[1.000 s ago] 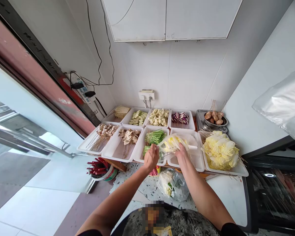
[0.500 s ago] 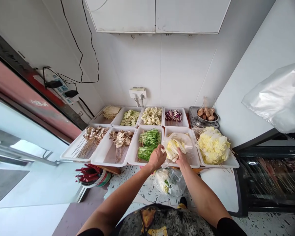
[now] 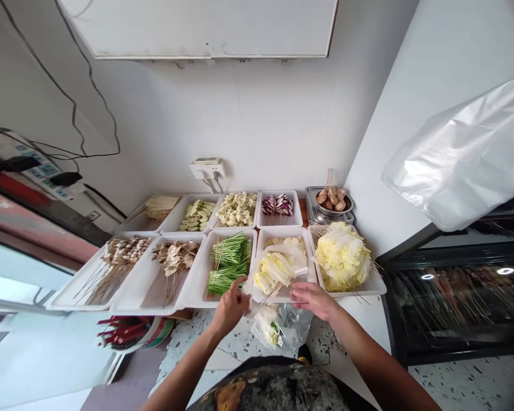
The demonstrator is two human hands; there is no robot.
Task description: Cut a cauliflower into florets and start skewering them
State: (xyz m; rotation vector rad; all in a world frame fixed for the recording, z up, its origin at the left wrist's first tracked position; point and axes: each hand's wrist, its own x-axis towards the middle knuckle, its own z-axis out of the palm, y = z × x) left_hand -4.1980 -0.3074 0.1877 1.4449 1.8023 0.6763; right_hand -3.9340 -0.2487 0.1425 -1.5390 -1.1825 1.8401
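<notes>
In the head view, the bag of yellow skewers (image 3: 276, 271) lies in the white tray (image 3: 282, 229), and its sticks poke out over the near rim. The left hand (image 3: 231, 308) is curled at the bag's near corner, but I cannot tell whether its grip has closed on plastic or sticks. The right hand (image 3: 312, 298) lies flat, palm down, over the tray's front rim, its grip open on nothing. My worry is the thin plastic: a sideways tug could tear it and spill skewers onto the second bag (image 3: 282, 334) on the speckled tabletop (image 3: 184, 348), or shove the green skewers (image 3: 229, 265) alongside. The pointed stick ends could also prick a finger.
</notes>
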